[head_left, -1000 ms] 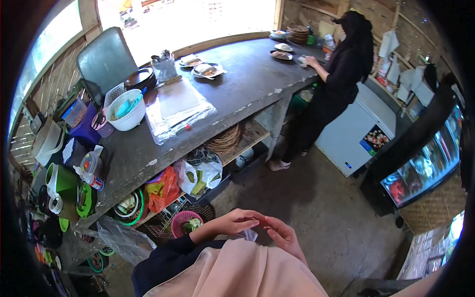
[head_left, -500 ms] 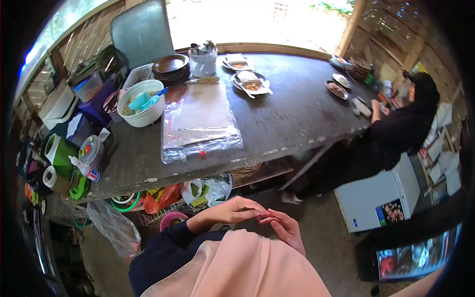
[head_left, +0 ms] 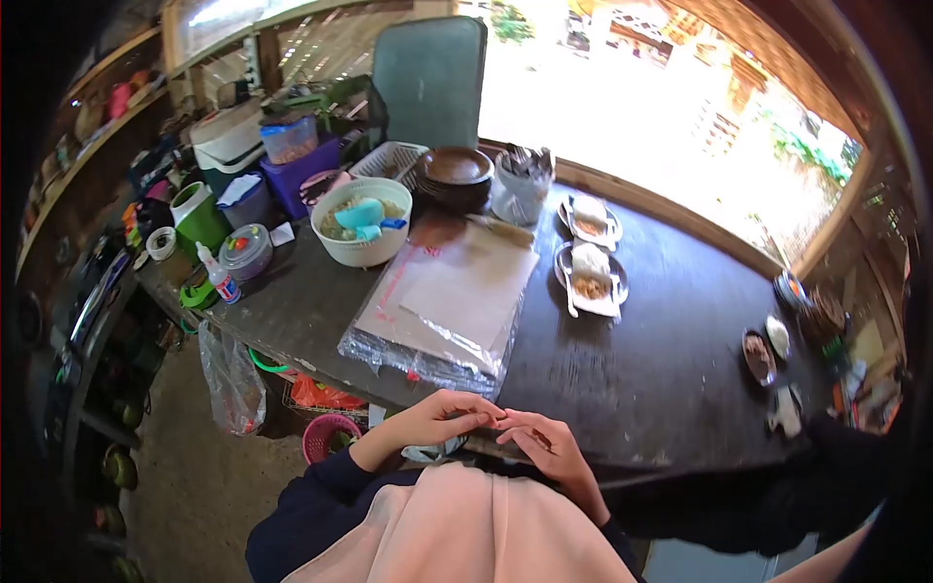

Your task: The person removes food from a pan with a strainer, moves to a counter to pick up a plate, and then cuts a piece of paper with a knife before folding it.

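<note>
My left hand (head_left: pixel 434 422) and my right hand (head_left: pixel 546 447) meet at the fingertips in front of my body, just over the table's near edge. Both have loosely bent, outstretched fingers, and I see no object between them. Nearest to them lies a stack of brown paper sheets (head_left: pixel 466 277), partly wrapped in clear plastic. Behind it to the left stands a white tub (head_left: pixel 356 251) of food with a light-blue scoop (head_left: pixel 362 214). Two dark plates hold rice (head_left: pixel 589 259) and a brown dish, each with pale cutlery or paper alongside.
Brown plates (head_left: pixel 455 167) are stacked beside a cutlery container (head_left: pixel 523 194) at the back. A glue-like bottle (head_left: pixel 220 276) and a lidded container (head_left: pixel 246 253) stand left. Small dishes (head_left: pixel 758 356) sit at the right, near a person's dark clothing (head_left: pixel 768 491). A pink basket (head_left: pixel 319 442) is below.
The view has swung left and I am closer to the table. My hands stay joined at the fingertips. The other person has mostly slid out of view at the right.
</note>
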`<state>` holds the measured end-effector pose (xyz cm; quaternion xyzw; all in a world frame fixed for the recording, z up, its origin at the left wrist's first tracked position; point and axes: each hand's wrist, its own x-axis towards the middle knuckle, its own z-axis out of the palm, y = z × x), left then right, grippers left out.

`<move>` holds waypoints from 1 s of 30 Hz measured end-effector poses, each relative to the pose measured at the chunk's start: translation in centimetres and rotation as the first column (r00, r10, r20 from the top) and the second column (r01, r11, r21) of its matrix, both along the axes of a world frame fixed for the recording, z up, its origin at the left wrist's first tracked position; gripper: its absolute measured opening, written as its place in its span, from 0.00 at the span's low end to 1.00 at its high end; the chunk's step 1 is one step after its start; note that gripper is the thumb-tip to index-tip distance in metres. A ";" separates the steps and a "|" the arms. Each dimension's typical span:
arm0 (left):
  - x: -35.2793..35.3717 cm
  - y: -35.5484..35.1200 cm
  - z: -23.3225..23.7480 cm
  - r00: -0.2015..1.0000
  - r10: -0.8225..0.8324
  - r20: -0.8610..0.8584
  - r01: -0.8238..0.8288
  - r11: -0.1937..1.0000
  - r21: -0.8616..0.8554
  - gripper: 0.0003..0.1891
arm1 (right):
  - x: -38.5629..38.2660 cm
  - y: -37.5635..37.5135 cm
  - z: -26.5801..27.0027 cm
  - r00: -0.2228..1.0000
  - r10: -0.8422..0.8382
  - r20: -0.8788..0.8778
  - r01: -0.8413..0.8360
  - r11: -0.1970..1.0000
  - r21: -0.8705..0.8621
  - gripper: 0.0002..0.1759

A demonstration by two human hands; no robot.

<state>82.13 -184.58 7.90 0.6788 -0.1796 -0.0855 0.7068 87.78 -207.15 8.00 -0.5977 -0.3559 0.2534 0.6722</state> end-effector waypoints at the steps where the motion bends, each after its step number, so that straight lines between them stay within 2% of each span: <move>1: 0.7 -0.3 1.3 0.992 0.048 0.120 -0.060 0.993 0.097 0.13 | 1.9 -0.3 0.5 0.990 0.070 0.123 -0.065 0.997 -0.044 0.19; 2: 1.6 -0.4 2.1 0.968 0.079 0.238 -0.126 0.974 0.188 0.13 | 3.8 -0.5 1.1 0.961 0.137 0.240 -0.118 0.989 -0.093 0.20; 3: 2.4 -0.4 2.4 0.939 0.138 0.316 -0.208 0.957 0.202 0.13 | 5.5 -0.6 2.1 0.946 0.209 0.249 -0.188 0.976 -0.107 0.19; 4: 3.1 -0.1 3.0 0.935 0.153 0.320 -0.227 0.951 0.210 0.13 | 7.4 -0.4 2.8 0.941 0.225 0.253 -0.206 0.974 -0.099 0.19; 6: 4.4 1.0 4.6 0.901 0.277 0.333 -0.390 0.853 0.347 0.16 | 10.5 0.6 4.2 0.735 0.146 0.662 -0.128 0.989 -0.076 0.23; 7: 5.1 1.8 4.8 0.895 0.328 0.304 -0.432 0.808 0.400 0.17 | 10.9 1.1 5.8 0.740 0.155 0.654 -0.139 0.987 -0.077 0.23; 8: 5.9 2.5 4.6 0.895 0.335 0.294 -0.434 0.806 0.402 0.17 | 11.1 1.4 7.7 0.743 0.134 0.655 -0.069 0.990 -0.124 0.25; 9: 6.9 3.3 4.3 0.878 0.395 0.272 -0.470 0.818 0.331 0.18 | 11.5 1.9 9.2 0.743 0.107 0.661 0.007 0.986 -0.168 0.28; 10: 8.0 4.2 4.3 0.859 0.447 0.251 -0.505 0.823 0.260 0.19 | 12.3 2.7 10.1 0.743 0.103 0.662 0.009 0.987 -0.163 0.28; 12: 10.5 6.0 4.5 0.858 0.463 0.223 -0.507 0.833 0.220 0.20 | 13.8 4.3 11.7 0.590 0.026 0.807 0.107 0.988 -0.111 0.31; 13: 11.9 6.9 4.5 0.855 0.483 0.190 -0.514 0.840 0.174 0.22 | 14.9 5.3 12.1 0.582 0.017 0.813 0.115 0.988 -0.103 0.31; 14: 13.6 7.8 4.4 0.855 0.477 0.204 -0.511 0.842 0.174 0.22 | 16.3 6.5 12.1 0.623 0.006 0.782 0.126 0.986 -0.108 0.31; 15: 15.4 8.9 4.2 0.833 0.479 0.277 -0.541 0.811 0.222 0.24 | 18.0 7.7 12.1 0.663 -0.004 0.748 0.135 0.984 -0.113 0.31; 16: 17.4 10.1 3.9 0.807 0.476 0.349 -0.572 0.776 0.266 0.26 | 19.9 9.1 11.8 0.654 -0.011 0.757 0.139 0.985 -0.106 0.31; 18: 22.2 12.5 2.7 0.821 0.485 0.302 -0.564 0.773 0.292 0.30 | 24.0 12.2 10.3 0.762 -0.014 0.647 0.169 0.969 -0.178 0.28; 19: 24.6 13.2 2.1 0.782 0.557 0.279 -0.621 0.734 0.274 0.32 | 25.7 13.8 9.5 0.766 -0.015 0.643 0.170 0.969 -0.180 0.28; 20: 26.5 13.6 1.6 0.737 0.627 0.253 -0.676 0.690 0.257 0.34 | 27.6 15.5 8.6 0.731 -0.115 0.673 0.244 0.965 -0.100 0.25; 21: 28.0 13.8 1.6 0.737 0.628 0.250 -0.676 0.691 0.255 0.34 | 29.4 17.1 7.9 0.685 -0.213 0.697 0.312 0.950 -0.016 0.22; 23: 30.8 14.3 1.6 0.500 0.786 0.364 -0.866 0.443 0.233 0.36 | 33.0 20.3 6.0 0.721 -0.265 0.640 0.352 0.936 -0.009 0.20; 24: 32.0 14.8 1.4 0.494 0.791 0.360 -0.869 0.435 0.235 0.36 | 34.5 22.0 4.9 0.755 -0.317 0.574 0.392 0.920 -0.007 0.19; 26: 34.4 16.4 0.6 0.268 0.884 0.382 -0.960 0.211 0.185 0.39 | 37.3 25.0 3.3 0.744 -0.333 0.580 0.411 0.912 -0.005 0.19; 27: 35.3 17.2 0.1 0.198 0.884 0.423 -0.978 0.152 0.140 0.39 | 38.0 26.1 3.1 0.810 -0.349 0.472 0.425 0.903 -0.062 0.19; 28: 36.2 18.1 -0.6 0.200 0.883 0.424 -0.977 0.149 0.150 0.39 | 38.8 27.1 2.8 0.859 -0.369 0.355 0.434 0.893 -0.123 0.19; 29: 37.0 18.6 -1.5 0.139 0.896 0.422 -0.989 0.101 0.112 0.38 | 39.6 27.8 2.4 0.808 -0.419 0.414 0.497 0.862 -0.097 0.19; 30: 37.4 18.9 -2.2 0.077 0.907 0.414 -0.996 0.051 0.074 0.37 | 40.3 28.4 1.7 0.814 -0.414 0.408 0.494 0.863 -0.109 0.19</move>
